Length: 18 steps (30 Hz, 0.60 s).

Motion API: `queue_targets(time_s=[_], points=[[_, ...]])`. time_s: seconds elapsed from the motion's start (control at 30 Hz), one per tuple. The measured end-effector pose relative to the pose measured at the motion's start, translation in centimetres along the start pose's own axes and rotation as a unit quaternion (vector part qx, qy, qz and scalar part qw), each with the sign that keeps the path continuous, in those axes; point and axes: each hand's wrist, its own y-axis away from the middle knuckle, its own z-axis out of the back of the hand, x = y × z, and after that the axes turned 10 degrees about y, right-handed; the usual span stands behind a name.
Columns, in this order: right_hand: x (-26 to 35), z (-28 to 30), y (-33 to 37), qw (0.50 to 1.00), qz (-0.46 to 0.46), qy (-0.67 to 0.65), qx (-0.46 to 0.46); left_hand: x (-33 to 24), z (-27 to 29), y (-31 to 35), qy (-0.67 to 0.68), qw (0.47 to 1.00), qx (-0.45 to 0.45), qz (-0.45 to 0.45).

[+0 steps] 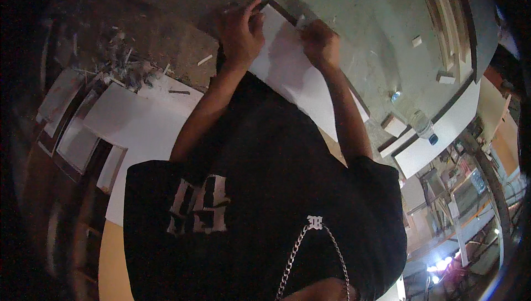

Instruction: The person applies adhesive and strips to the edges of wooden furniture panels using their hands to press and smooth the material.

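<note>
Left hand point(242, 36), upper centre of the frame, is loosely open, thumb apart, at the board point(312, 92), which slants from upper centre toward centre right; right hand point(321, 42) is bunched, its pinch unclear. Uneven pressure could skid the board.

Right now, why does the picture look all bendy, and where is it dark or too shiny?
Head view, right edge: fisheye bending makes the pale strips look curved; head view, middle: a shadow darkens part of the white board, and the right hand looks soft; head view, lower right: a bright light glares white; head view, corners: nearly black.
</note>
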Motion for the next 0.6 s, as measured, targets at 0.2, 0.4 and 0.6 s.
queue_targets(time_s=[0.2, 0.4, 0.6], points=[[0.9, 0.4, -0.7, 0.999, 0.041, 0.018, 0.017, 0.2, 0.0, 0.3, 0.096, 0.992, -0.02, 0.084], [0.5, -0.1, -0.9, 0.997, 0.045, 0.066, -0.006, 0.0, -0.3, 0.2, 0.053, 0.998, -0.02, 0.028], [-0.6, 1.3, 1.1, 0.999, 0.025, 0.027, 0.025, 1.5, -1.0, 1.2, 0.1, 0.988, -0.035, 0.108]])
